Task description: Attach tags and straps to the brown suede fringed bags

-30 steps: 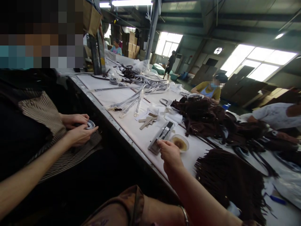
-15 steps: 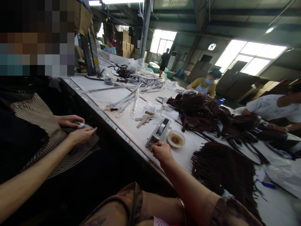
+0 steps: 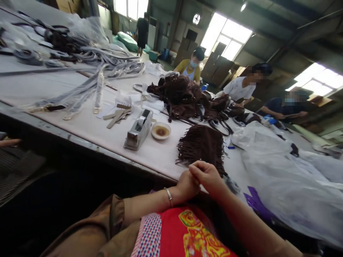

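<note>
head view: nearest, a red apron (image 3: 198, 232) of printed cloth, edged by a dotted band, runs off the bottom edge. above it the left hand (image 3: 188, 186), a smooth metal bangle (image 3: 168, 196) at its wrist, meets the right hand (image 3: 209, 176); both have fingers curled inward, the right one's bent against the left. their fingertips overlap and hide one another, so i cannot tell whether either grasps anything.

just beyond the hands, on the pale tabletop (image 3: 152, 159), lies a dark brown fringed piece (image 3: 202, 142), matt and suede-like, its thin strands spread at the left; the right hand covers part of its near edge, and contact is unclear. to its right, crumpled translucent plastic sheeting (image 3: 289, 175) is cut off by the frame, a purple strip (image 3: 258, 203) partly under it.

left of the fringed piece stand a round, shallow bowl (image 3: 161, 131) with something brownish inside, hard to identify, and a boxy tape dispenser (image 3: 138, 130). flat, stiff strips (image 3: 118, 116) lie crossed behind them.

farther off, straps in shiny clear sleeves (image 3: 88, 85) tangle at left, and a soft brown heap (image 3: 182, 94) hides its separate pieces. masked co-workers (image 3: 189, 71) sit beyond, blurred.
</note>
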A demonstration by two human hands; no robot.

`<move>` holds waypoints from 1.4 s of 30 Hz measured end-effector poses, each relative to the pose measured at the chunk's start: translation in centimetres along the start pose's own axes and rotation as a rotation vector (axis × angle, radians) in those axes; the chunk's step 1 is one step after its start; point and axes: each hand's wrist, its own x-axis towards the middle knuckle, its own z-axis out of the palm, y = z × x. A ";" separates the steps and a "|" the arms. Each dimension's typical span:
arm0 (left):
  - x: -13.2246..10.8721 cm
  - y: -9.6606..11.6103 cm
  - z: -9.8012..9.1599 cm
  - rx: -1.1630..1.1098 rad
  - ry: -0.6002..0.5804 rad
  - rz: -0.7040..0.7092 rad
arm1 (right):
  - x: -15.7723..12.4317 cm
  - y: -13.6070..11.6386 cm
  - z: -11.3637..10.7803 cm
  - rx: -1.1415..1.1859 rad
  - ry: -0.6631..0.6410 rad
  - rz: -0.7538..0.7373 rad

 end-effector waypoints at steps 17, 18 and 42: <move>-0.1 2.8 4.6 -0.458 0.195 0.195 | 1.5 7.5 -5.3 -0.379 0.047 0.240; -0.3 2.9 4.7 -0.452 0.214 0.171 | 1.5 7.6 -5.4 -0.400 0.049 0.239; 0.0 4.3 3.6 -1.278 -0.172 -0.155 | -0.7 8.2 -5.8 -0.075 0.156 0.327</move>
